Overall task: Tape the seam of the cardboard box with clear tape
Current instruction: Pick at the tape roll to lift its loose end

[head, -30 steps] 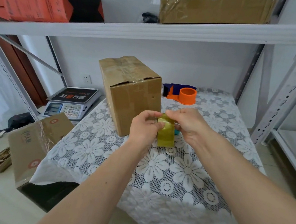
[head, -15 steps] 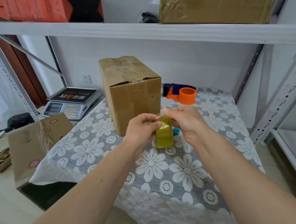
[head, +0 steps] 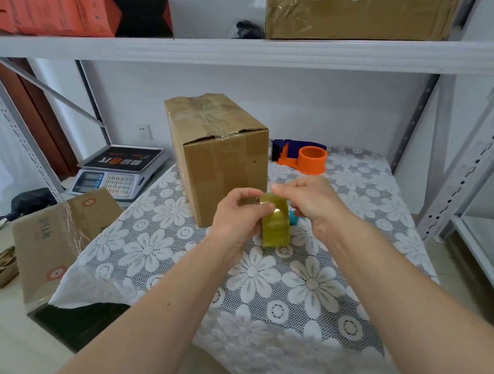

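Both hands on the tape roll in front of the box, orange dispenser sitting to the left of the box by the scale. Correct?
Not quite. In the head view the orange dispenser sits to the right of the cardboard box, on the lace tablecloth; only the scale is on the left. The rest holds: left hand and right hand both hold the tape roll in front of the box.

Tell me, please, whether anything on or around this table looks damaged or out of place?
The cardboard box on the table has a dented, crumpled top edge with wrinkled tape. A second box leans tilted against the table's left side rather than standing flat.
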Action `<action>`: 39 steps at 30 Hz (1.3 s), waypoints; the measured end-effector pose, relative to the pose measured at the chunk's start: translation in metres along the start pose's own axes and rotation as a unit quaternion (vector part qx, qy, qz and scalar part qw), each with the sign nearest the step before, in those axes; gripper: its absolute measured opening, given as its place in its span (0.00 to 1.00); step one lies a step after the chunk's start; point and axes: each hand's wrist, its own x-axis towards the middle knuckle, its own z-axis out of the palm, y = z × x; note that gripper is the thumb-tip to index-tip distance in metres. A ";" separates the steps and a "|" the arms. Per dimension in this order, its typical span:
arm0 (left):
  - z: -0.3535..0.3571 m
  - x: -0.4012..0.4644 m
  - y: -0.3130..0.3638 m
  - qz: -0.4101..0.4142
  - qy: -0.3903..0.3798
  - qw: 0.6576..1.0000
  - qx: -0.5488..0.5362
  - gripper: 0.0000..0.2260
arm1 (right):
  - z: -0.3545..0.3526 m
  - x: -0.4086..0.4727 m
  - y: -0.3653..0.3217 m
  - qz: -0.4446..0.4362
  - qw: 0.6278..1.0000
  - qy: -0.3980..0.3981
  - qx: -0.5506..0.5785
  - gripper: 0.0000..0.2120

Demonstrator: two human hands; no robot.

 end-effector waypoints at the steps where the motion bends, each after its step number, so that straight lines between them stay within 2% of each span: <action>1: 0.000 0.000 0.000 0.000 0.001 1.000 0.000 0.14 | 0.000 0.000 0.000 -0.003 1.000 0.000 -0.004 0.08; 11: 0.002 0.002 -0.003 -0.013 -0.006 1.000 -0.025 0.04 | -0.002 0.001 0.000 -0.007 1.000 0.002 -0.018 0.09; 16: 0.004 0.004 -0.002 -0.027 0.004 0.999 -0.042 0.05 | -0.001 0.000 0.001 0.015 0.999 0.000 -0.035 0.10; 25: 0.006 0.003 -0.004 -0.020 0.023 1.000 -0.004 0.02 | 0.002 0.000 0.000 0.021 0.999 -0.002 -0.039 0.13; 39: 0.009 0.001 -0.003 0.009 0.053 0.997 0.063 0.05 | 0.005 -0.003 0.006 -0.031 0.998 0.036 -0.041 0.13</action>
